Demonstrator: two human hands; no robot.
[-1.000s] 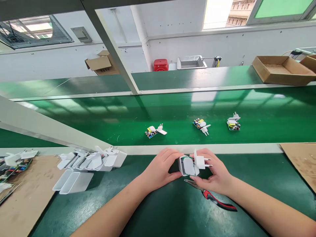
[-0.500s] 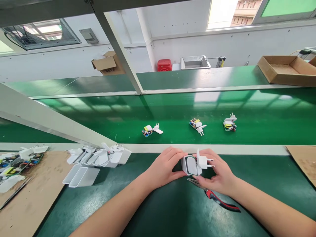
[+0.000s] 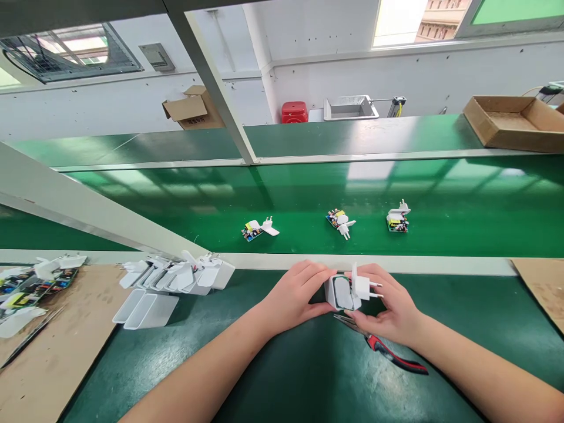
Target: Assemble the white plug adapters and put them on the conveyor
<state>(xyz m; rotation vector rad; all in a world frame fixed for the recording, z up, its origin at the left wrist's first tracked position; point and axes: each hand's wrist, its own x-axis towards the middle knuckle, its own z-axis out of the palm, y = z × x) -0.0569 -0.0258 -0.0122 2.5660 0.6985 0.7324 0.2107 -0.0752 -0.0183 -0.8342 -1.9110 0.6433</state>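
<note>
Both hands hold a white power adapter (image 3: pixel 344 292) just above the near green bench. My left hand (image 3: pixel 296 294) is closed around the left side of its casing. My right hand (image 3: pixel 390 305) grips the other end, where a white cover with two plug pins (image 3: pixel 365 288) stands out at an angle from the casing's open end. Inside the casing a white piece with a dark green edge shows; the rest is hidden. Pliers (image 3: pixel 381 346) with red and black handles lie on the bench just below my right hand.
White casings (image 3: pixel 176 276) stand in a row to the left, with two open ones (image 3: pixel 150 308) in front. Circuit boards (image 3: pixel 39 282) and a dark tool (image 3: pixel 30 338) lie on brown board. Several boards with plug covers (image 3: pixel 340 222) sit on the green belt (image 3: pixel 291 194).
The boards on the belt have shifted left. My hands keep their hold on the adapter almost unmoved, and the view has tilted slightly.
</note>
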